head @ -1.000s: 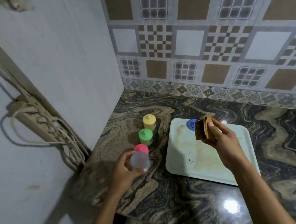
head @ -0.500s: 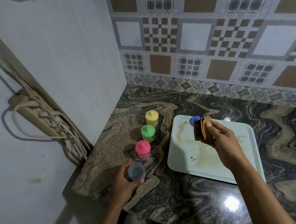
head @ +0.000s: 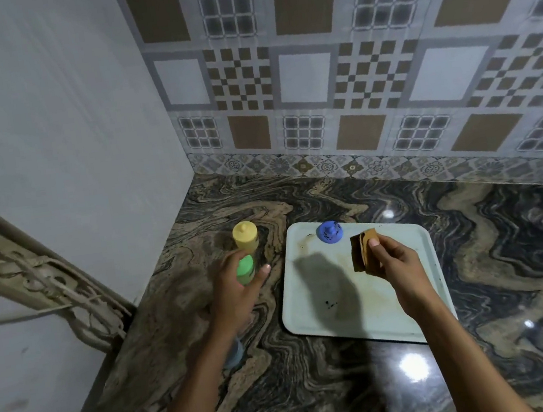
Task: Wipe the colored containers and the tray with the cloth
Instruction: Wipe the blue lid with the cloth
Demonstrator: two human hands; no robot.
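My left hand (head: 236, 293) reaches over the counter, its thumb and fingers curled round the sides of the green container (head: 246, 270). The yellow container (head: 245, 238) stands just behind it. A pale blue-grey container (head: 235, 353) stands near the counter's front edge, half hidden by my left forearm. The pink container is hidden, out of sight under my left hand. My right hand (head: 397, 268) pinches a folded brown cloth (head: 362, 248) above the white tray (head: 354, 319), which is stained. A blue lid (head: 330, 232) lies in the tray's far left corner.
The marbled counter (head: 496, 273) meets a patterned tile wall behind and a plain white wall (head: 65, 146) on the left. A bundle of cables (head: 80, 314) hangs at the left by the counter's edge. The counter's front edge runs along the bottom left.
My left hand set the blue-grey container down near the front edge, then moved forward onto the green container. My right hand with the cloth stayed over the tray.
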